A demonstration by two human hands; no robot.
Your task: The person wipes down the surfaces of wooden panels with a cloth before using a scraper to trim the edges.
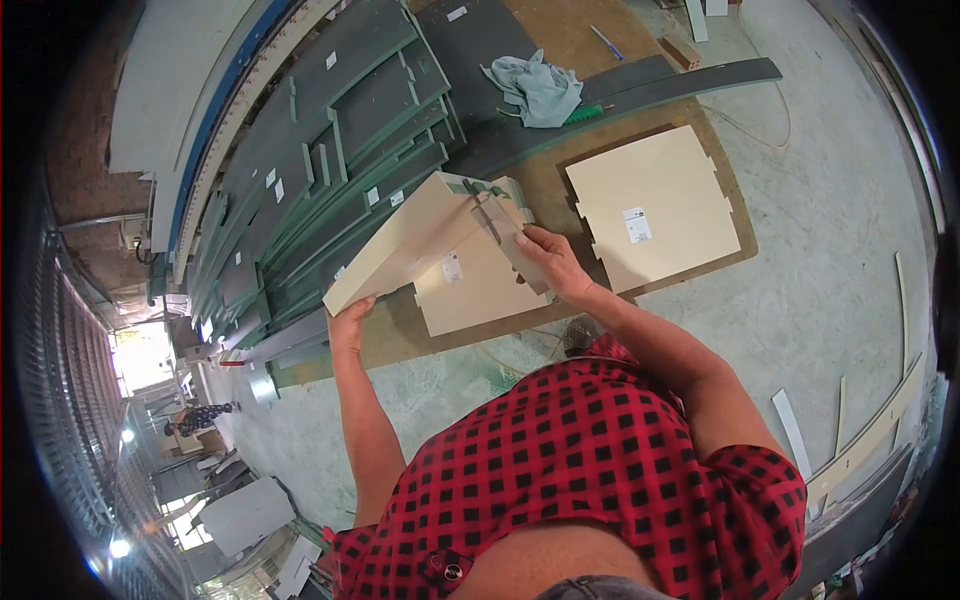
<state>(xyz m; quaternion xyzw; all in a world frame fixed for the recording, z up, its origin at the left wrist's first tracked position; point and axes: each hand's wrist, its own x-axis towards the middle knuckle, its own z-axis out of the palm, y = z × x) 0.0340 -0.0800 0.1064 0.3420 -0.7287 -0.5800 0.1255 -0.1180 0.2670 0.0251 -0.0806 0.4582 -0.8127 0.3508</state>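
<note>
My left hand (350, 318) grips the lower left corner of a tilted cream panel (400, 245) with notched edges. In my right hand (560, 266) is a flat grey-beige strip (515, 240), pinched between thumb and fingers at the panel's notched right end. I cannot tell what kind of tool or piece this strip is. Under the raised panel lies another cream panel with a white label (452, 267), partly hidden. To the right, a third cream notched panel (655, 190) lies flat on the brown board (735, 215), also labelled.
Dark green-edged panels (350, 130) lie stacked at the left. A grey cloth (535, 88), a green-handled tool (588, 113) and a blue pen (607, 43) lie at the back. A long dark strip (700, 82) juts right. Another person (200, 418) is far left.
</note>
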